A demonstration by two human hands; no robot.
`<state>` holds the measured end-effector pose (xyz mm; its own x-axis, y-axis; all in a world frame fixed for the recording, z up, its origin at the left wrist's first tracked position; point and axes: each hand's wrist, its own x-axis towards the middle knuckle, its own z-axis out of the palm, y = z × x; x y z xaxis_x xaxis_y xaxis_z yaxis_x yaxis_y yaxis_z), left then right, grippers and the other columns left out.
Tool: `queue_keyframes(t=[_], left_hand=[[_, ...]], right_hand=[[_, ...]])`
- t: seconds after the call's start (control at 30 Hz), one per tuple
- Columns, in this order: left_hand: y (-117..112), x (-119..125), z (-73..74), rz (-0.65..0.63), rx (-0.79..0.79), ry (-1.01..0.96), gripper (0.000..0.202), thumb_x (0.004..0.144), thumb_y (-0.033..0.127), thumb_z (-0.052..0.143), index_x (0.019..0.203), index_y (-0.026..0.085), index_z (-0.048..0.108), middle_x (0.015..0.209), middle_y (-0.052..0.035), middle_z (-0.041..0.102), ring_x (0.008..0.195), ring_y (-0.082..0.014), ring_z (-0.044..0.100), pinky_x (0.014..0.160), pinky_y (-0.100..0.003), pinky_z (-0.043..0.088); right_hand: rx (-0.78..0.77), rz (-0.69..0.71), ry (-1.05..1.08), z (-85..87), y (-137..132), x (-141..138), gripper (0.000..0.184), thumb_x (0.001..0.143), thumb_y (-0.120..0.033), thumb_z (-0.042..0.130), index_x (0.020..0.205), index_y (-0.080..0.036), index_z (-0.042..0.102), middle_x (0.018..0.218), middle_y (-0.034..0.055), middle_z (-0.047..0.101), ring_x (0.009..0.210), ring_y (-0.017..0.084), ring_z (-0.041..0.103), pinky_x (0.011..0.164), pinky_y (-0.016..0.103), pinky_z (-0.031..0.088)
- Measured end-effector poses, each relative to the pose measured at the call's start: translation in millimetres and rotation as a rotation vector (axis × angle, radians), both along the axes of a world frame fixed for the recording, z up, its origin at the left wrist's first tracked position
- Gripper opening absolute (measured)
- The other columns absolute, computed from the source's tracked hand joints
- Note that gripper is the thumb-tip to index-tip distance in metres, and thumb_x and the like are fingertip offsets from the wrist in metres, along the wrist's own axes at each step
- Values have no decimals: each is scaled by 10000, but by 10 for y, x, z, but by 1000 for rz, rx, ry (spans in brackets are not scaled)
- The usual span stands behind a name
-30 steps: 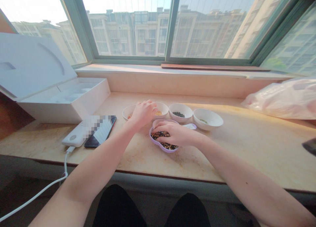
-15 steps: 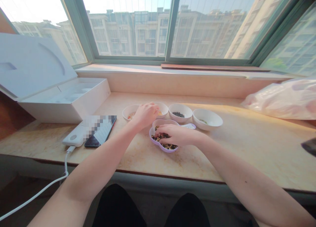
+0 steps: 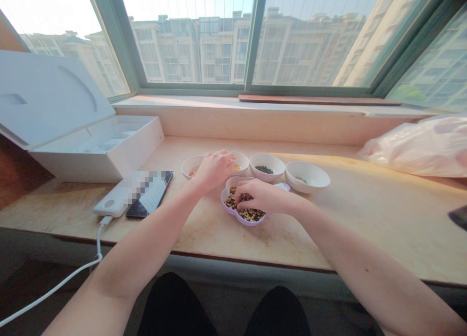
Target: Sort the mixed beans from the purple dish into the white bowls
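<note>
A lilac dish of mixed dark and pale beans sits on the stone sill in front of me. My right hand rests in it, fingertips pinched among the beans. My left hand hovers with curled fingers over two white bowls: one with reddish bits, one with yellow grains. What the left fingers hold is hidden. Further right stand a white bowl of black beans and a white bowl with a few green ones.
An open white box stands at the left, with a white power bank, its cable and a phone in front of it. A pink plastic bag lies at the right. The window frame rises behind the bowls.
My right hand has drawn back a little in the lilac dish, uncovering more beans. My left hand has shifted slightly over the left bowls.
</note>
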<state>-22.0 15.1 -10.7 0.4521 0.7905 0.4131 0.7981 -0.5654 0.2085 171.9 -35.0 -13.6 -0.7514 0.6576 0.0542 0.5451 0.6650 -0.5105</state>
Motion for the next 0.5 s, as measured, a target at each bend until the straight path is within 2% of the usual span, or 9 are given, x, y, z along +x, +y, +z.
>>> queue_keyframes(t=[0.13,0.3,0.5], left_hand=[[-1,-1,-1,-5,-7,-9,321,1030,237,456,1141,196,754,1152,-98,746,1028,-247,687,947,-399,484],[-12,0,0,-11,-15,-40,325,1019,219,468,1204,203,736,1222,-97,739,1082,-254,685,983,-412,488],[-4,-19,-3,-3,-29,-70,344,1005,200,489,1276,191,700,1235,-103,732,1067,-243,693,1013,-422,488]], right_hand=[[-28,-56,30,31,-9,-2,117,918,-243,650,857,-224,748,972,60,759,892,249,685,839,364,538],[-19,-125,-17,54,20,16,187,991,-312,557,963,-226,720,929,43,754,821,207,679,710,317,512],[18,-145,1,77,20,61,189,951,-282,587,921,-210,759,893,41,789,795,198,701,720,316,499]])
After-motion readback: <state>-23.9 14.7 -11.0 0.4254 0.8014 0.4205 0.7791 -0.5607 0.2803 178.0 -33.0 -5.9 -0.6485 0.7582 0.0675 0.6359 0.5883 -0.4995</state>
